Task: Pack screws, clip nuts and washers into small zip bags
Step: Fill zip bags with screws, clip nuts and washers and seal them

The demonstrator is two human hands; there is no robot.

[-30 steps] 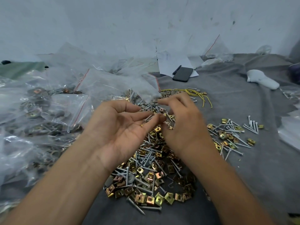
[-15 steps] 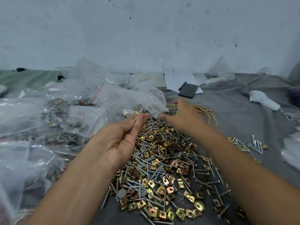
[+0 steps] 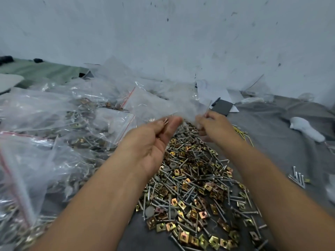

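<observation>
Head-worn view, forward and down, close over hands point(image 3: 181, 136)

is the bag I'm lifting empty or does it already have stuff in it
Looks empty: the bag between the left hand and right hand shows only clear, blurred plastic.

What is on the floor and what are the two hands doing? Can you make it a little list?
left hand: palm up, holding small metal parts at its fingertips
right hand: pinching a screw and the edge of an empty zip bag
loose pile: screws, clip nuts, washers, on grey cloth
filled bags: heaped at left
phone: behind the hands
</observation>
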